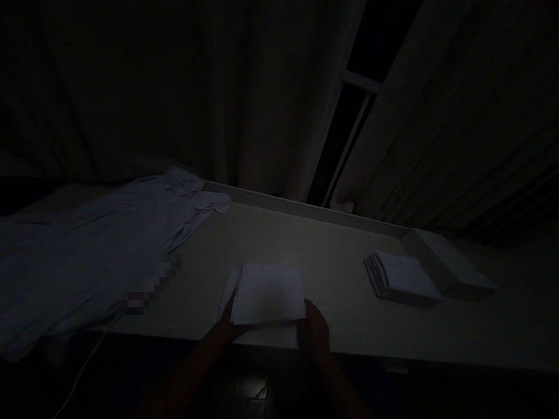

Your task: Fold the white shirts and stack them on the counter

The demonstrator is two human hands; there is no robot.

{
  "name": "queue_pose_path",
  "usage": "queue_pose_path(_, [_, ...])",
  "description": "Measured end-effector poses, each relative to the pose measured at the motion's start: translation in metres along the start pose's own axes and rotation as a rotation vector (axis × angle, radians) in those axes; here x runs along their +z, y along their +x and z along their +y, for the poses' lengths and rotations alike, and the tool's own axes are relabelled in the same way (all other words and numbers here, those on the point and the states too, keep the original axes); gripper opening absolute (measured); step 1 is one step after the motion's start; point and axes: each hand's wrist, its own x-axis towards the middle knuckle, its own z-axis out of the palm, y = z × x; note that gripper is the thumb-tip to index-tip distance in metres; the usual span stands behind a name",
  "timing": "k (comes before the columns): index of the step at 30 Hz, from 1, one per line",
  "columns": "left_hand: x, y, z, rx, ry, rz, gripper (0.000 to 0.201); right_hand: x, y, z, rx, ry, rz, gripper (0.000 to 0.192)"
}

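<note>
Both my hands are gripping a white folded sheet at the near edge of the table, in very dim light.

My left hand (pixel 225 327) is closing on the near left corner of the white sheet (pixel 268 293), and my right hand (pixel 315 329) is pinching its near right corner, fingers curled against the edge; how tightly, I cannot tell in this darkness. The sheet is lying flat on the pale table (pixel 327 256), close to its near edge. A stack of folded white sheets (pixel 404 278) is sitting well apart to the right, just beside a flat white box (pixel 449 265). A pale blue cloth (pixel 87 256) is spreading over the table's left end.
</note>
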Motion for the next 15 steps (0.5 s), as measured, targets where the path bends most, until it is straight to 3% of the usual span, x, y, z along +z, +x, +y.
queue_pose_path(3, [-0.012,0.015,0.019,0.168,-0.002,-0.037,0.083,0.004,0.000,0.003,-0.023,-0.012,0.005,0.049])
queue_pose_path(6, [-0.025,0.033,0.041,0.057,0.012,-0.082,0.053,0.011,-0.002,0.006,-0.053,-0.033,0.035,0.051])
queue_pose_path(11, [-0.030,0.053,0.062,-0.123,0.045,-0.107,0.057,0.018,-0.002,0.004,-0.063,-0.038,0.109,0.052])
queue_pose_path(15, [-0.033,0.055,0.068,-0.186,0.100,-0.035,0.048,0.014,0.002,-0.004,-0.015,-0.008,0.121,0.052])
